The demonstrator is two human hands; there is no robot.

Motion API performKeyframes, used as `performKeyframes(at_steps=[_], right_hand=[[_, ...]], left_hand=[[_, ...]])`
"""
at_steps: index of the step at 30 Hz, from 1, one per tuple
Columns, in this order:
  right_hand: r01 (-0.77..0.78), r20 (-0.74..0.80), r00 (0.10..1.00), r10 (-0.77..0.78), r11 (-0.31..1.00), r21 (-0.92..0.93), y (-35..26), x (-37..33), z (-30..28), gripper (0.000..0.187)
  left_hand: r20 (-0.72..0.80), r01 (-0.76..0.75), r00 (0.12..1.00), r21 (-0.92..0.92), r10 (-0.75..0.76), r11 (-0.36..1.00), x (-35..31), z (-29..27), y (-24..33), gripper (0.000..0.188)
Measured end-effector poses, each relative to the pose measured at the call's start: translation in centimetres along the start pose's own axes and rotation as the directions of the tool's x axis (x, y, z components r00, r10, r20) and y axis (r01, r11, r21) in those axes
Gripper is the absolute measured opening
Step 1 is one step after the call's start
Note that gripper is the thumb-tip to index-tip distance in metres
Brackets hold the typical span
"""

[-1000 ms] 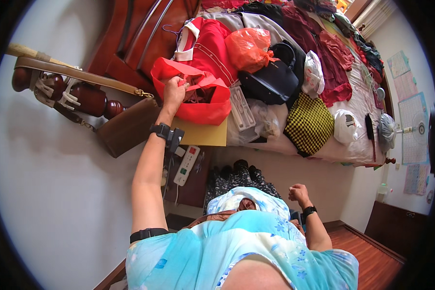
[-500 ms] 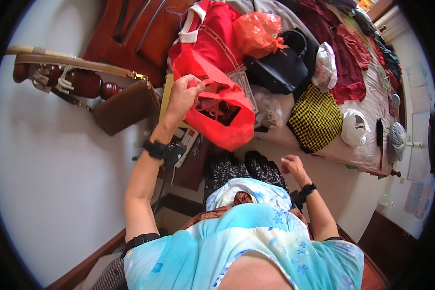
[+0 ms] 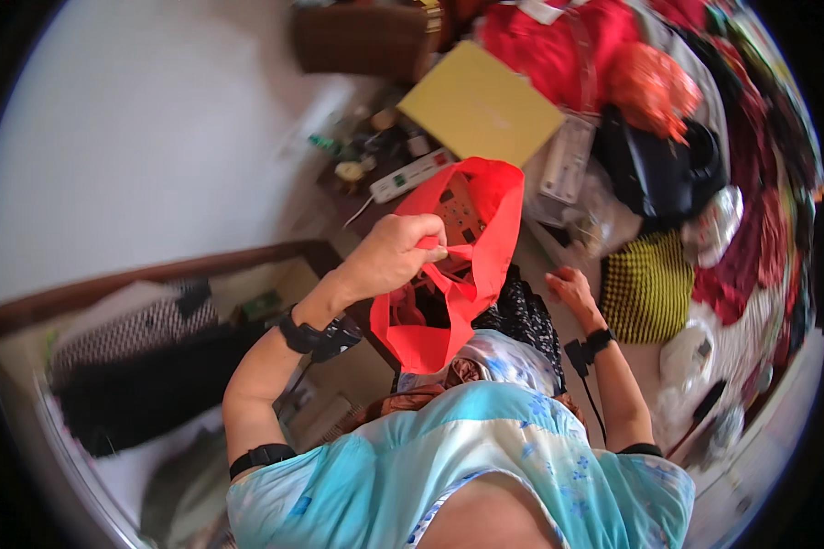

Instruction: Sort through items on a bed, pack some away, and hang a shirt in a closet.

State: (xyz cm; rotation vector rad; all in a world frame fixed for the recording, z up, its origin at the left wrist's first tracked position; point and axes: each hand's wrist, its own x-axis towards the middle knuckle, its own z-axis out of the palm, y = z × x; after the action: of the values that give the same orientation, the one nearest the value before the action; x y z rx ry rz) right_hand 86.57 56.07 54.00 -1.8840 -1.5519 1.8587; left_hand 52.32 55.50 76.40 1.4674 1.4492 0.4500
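My left hand (image 3: 398,252) is closed on the handle of a red fabric bag (image 3: 499,229) and holds it up in front of my body. The bag's mouth gapes toward me; inside are reddish items and a dark opening, too jumbled to name. To the right, beside the bed's edge, my right hand (image 3: 572,291) hovers with its fingers loosely apart and nothing visible in them. Nearest to it is a yellow-and-black patterned bag (image 3: 650,288), which it does not appear to touch.
A flat yellow board or box (image 3: 485,101) lies beyond the red bag, next to a white power strip (image 3: 412,176). On the bed are a black handbag (image 3: 645,174), an orange plastic bag (image 3: 650,87) and heaped clothes. A brown bag (image 3: 362,41) hangs at the far left.
The view has swung left. My left hand has brought the red bag away from the bed and closer to my body, uncovering the yellow board. My right hand stays at my right side.
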Motion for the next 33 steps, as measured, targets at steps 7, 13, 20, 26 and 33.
performKeyframes(at_steps=[7, 13, 20, 26, 33], right_hand=[[-0.146, 0.115, 0.980, 0.163, 0.979, -0.145, 7.6, 1.4, 2.6, 0.018], [-0.257, 0.063, 0.964, 0.258, 0.966, -0.024, 7.5, -0.3, 7.1, 0.016], [-0.383, -0.001, 0.923, 0.384, 0.923, -0.044, 8.1, -5.6, 15.6, 0.015], [-0.383, 0.071, 0.909, 0.410, 0.892, -0.240, 5.1, -7.3, 23.8, 0.017], [-0.305, 0.113, 0.929, 0.353, 0.900, -0.311, 1.2, -5.8, 28.6, 0.015]], left_hand=[[-0.208, 0.280, 0.934, -0.085, -0.292, 0.956, -10.6, 0.1, -8.9, 0.016], [-0.398, 0.359, 0.798, -0.290, -0.453, 0.887, -19.3, -0.3, -20.8, 0.014], [-0.382, 0.360, 0.654, -0.602, -0.653, 0.713, -25.9, 0.5, -38.5, 0.016], [-0.427, 0.166, 0.486, -0.811, -0.763, 0.560, -30.2, 1.5, -55.1, 0.014], [-0.455, 0.042, 0.288, -0.873, -0.842, 0.486, -33.7, -0.2, -68.2, 0.021]])
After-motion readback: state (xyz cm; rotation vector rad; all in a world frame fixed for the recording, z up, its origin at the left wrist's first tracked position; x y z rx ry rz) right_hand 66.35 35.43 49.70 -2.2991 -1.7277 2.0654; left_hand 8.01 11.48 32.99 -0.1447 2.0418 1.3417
